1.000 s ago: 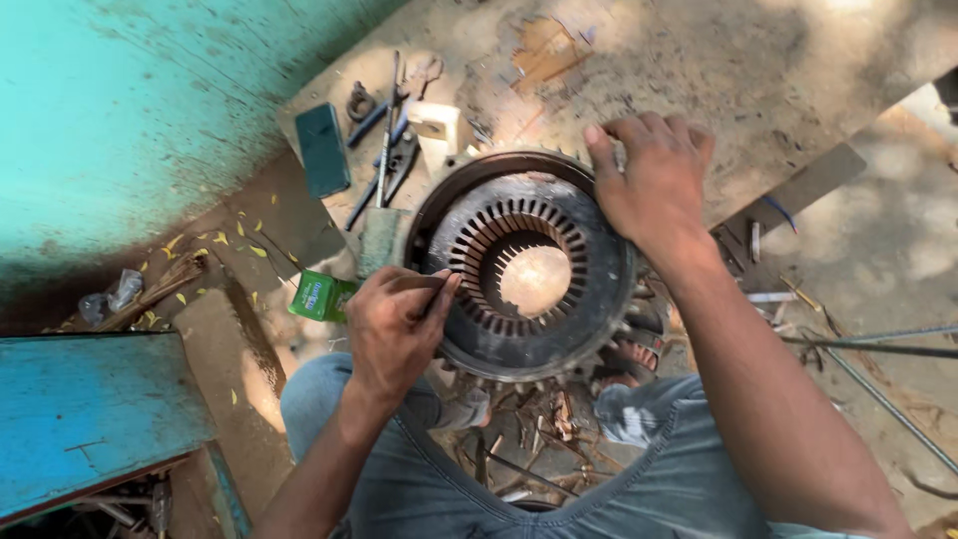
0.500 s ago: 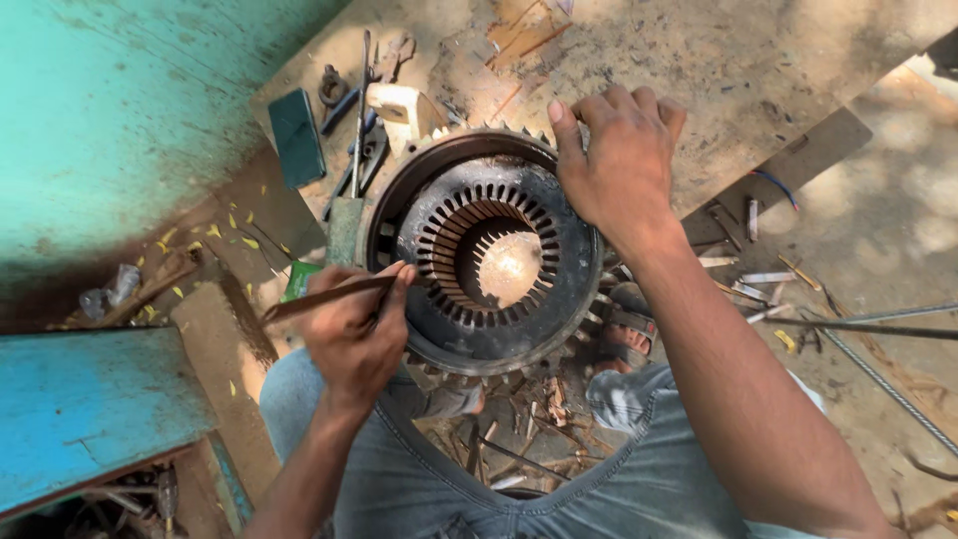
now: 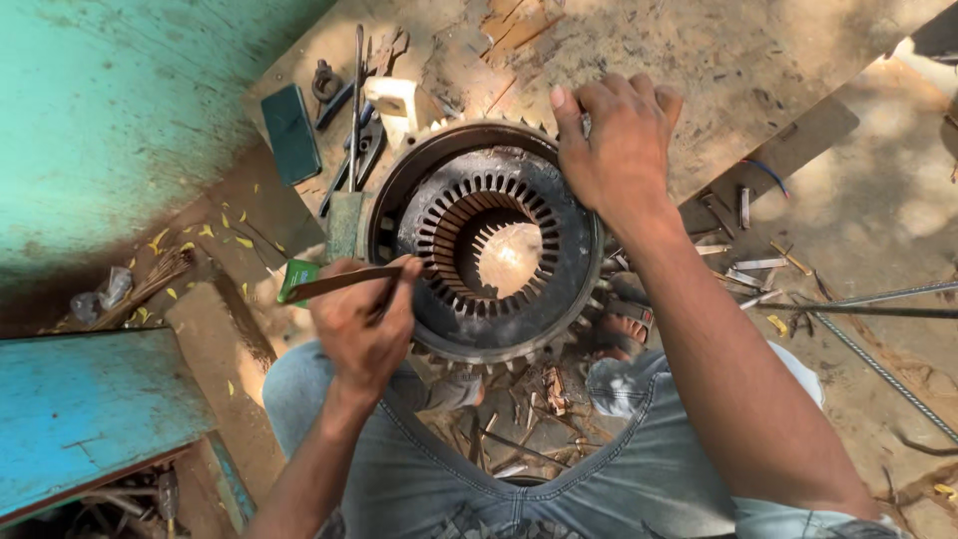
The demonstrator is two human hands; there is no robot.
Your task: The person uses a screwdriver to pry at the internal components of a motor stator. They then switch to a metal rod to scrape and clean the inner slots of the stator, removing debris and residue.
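Single head cam on me, looking steeply down over my lap, close range. My left hand [image 3: 364,319] and right hand [image 3: 617,150] flank the round black slotted metal stator ring [image 3: 544,289], centre frame. No second view.

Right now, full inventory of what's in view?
stator core: 1, black slotted metal ring, centre, on the ground against the wooden board
thin tool: 1, brown, in the left hand, tip at the ring's slots
wooden board: 1, brown, top
flat case: 1, dark green, on the board's left end
hand tools: several, dark metal, beside the case
metal rods: 2, grey, right
wall: teal, left
left hand: grips the thin tool
right hand: on the ring's upper rim
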